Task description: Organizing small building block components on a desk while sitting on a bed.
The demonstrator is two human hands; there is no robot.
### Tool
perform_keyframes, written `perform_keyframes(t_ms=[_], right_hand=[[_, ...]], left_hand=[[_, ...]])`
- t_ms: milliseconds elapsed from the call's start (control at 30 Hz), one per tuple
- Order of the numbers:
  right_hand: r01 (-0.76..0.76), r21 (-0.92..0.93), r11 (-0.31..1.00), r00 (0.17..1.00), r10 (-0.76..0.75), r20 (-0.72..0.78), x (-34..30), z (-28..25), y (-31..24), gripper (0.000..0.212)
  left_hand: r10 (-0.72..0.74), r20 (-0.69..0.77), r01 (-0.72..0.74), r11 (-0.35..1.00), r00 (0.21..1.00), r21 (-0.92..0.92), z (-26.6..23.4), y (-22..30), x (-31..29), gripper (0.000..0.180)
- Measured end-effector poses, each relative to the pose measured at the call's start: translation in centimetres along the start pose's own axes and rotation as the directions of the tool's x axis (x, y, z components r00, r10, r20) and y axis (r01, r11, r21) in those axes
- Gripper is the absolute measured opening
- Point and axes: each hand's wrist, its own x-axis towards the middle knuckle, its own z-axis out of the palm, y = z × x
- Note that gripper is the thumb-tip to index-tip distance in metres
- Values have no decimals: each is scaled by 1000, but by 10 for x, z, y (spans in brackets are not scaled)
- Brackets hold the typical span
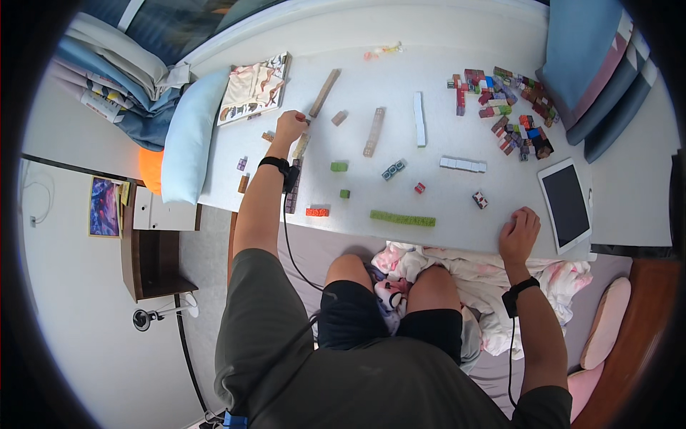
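**Left hand [291,126] at the end of a long brown row [325,93]**

A person sits at a pale worktop [446,79] with lots of little blocks on it. The left hand is bent, and its fingertips are at the near end of the long brown row. I cannot tell if they pinch a block or just touch it. A tan row [301,148] is partly under the left wrist.

The right hand [519,232] is loose and free. It rests by the near edge, with its fingers a bit curled, just left of a white tablet [564,206].

To the right of the brown row are a small brown block [339,118], a light brown row [374,132] and a white row [419,119]. A red row [317,212] and a long green row [402,219] lie near the front. A big messy pile of blocks [493,112] is at the far right. A light blue pillow [193,136] is on the left side.
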Motion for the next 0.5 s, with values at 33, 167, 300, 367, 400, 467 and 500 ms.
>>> perform_keyframes(t_ms=[33,167,300,367,400,467,500], right_hand=[[-3,-1,1000,1000,3,5,0,1,0,19],[-13,-14,1000,1000,13,9,-1,3,2,19],[-22,0,1000,1000,22,11,-2,4,2,18],[-25,-1,1000,1000,25,10,-2,3,3,18],[-32,0,1000,999,32,17,-2,3,2,18],[-37,2,999,999,37,24,-2,3,2,18],[-42,0,999,999,42,27,-2,3,2,18]], left_hand=[[9,39,-8,999,999,-38,0,-1,-2,43],[-2,77,7,997,997,-73,1,10,-4,48],[-35,-17,33,994,999,-105,4,19,-10,44],[-36,-25,33,994,999,-107,5,23,-11,42],[-15,-34,12,997,999,-82,5,24,-12,42],[7,-42,-9,998,999,-57,3,24,-12,42],[-6,-35,4,999,999,-53,2,26,-11,43]])
